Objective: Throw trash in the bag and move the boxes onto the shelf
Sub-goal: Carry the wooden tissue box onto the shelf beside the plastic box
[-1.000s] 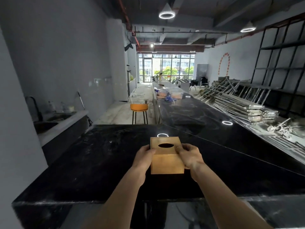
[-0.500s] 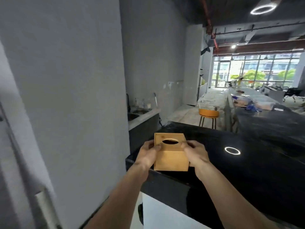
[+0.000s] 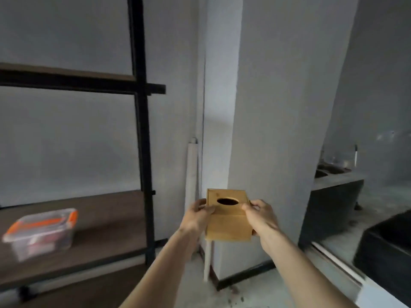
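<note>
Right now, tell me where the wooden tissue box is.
Head view, lower centre: the wooden tissue box is held between left hand and right hand, right of the shelf.

Two bare forearms reach in from the bottom edge, no sleeves showing on either. The left hand (image 3: pixel 196 218) and the right hand (image 3: pixel 261 221) are both bare: no gloves, rings, watch or wristband. The fingers (image 3: pixel 250 206) have short nails; motion blur softens finer detail
</note>
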### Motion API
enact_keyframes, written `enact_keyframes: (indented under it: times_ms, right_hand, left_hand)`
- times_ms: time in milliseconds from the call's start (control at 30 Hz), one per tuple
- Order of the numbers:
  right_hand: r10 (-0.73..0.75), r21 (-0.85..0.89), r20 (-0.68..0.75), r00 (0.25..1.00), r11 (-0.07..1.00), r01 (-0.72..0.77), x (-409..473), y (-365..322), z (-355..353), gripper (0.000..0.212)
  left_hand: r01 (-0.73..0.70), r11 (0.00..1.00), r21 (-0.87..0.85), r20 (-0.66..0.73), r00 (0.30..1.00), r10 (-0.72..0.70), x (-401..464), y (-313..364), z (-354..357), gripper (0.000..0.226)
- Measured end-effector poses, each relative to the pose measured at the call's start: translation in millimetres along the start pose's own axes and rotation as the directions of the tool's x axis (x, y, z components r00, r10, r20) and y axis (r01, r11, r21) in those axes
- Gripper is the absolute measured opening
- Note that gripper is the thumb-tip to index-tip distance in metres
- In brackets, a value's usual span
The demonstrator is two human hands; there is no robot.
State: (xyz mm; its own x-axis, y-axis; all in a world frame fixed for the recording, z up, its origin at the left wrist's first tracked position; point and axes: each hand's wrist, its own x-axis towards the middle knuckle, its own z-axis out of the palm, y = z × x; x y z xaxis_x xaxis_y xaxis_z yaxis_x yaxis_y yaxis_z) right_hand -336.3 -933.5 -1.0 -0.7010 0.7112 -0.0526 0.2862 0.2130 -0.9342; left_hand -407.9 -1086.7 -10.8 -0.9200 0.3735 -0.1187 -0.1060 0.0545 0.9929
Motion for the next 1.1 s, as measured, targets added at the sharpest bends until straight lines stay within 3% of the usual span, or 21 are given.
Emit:
enact_keyframes:
  times_ms: [200, 433, 633, 900, 1100]
  right_hand:
    - [-0.050, -0.031, 0.239, 0.970, 0.998, 0.059, -65, -30, 201, 0.037]
    - [-0.027, -0.062, 0.414, 0.910, 0.996, 0.058, -94, -39, 340, 0.046]
    - [-0.037, -0.135, 0.460, 0.887, 0.985, 0.111, -47, -42, 425, 0.047]
    - [0.045, -0.172, 0.519, 0.853, 0.984, 0.053, 71, -35, 533, 0.046]
    - [0.153, -0.215, 0.535, 0.831, 0.976, -0.041, 132, -8, 593, 0.049]
  left_hand:
    - [0.034, 0.999, -0.016, -0.236, 0.971, -0.036, -23, -42, -204, 0.034]
    - [0.084, 0.996, -0.017, -0.393, 0.916, -0.084, -16, -80, -332, 0.036]
    - [0.120, 0.991, -0.062, -0.434, 0.891, -0.135, 55, -109, -386, 0.035]
    - [0.253, 0.966, -0.047, -0.442, 0.862, -0.247, 203, -145, -434, 0.031]
    - [0.338, 0.936, 0.099, -0.403, 0.874, -0.273, 294, -205, -464, 0.060]
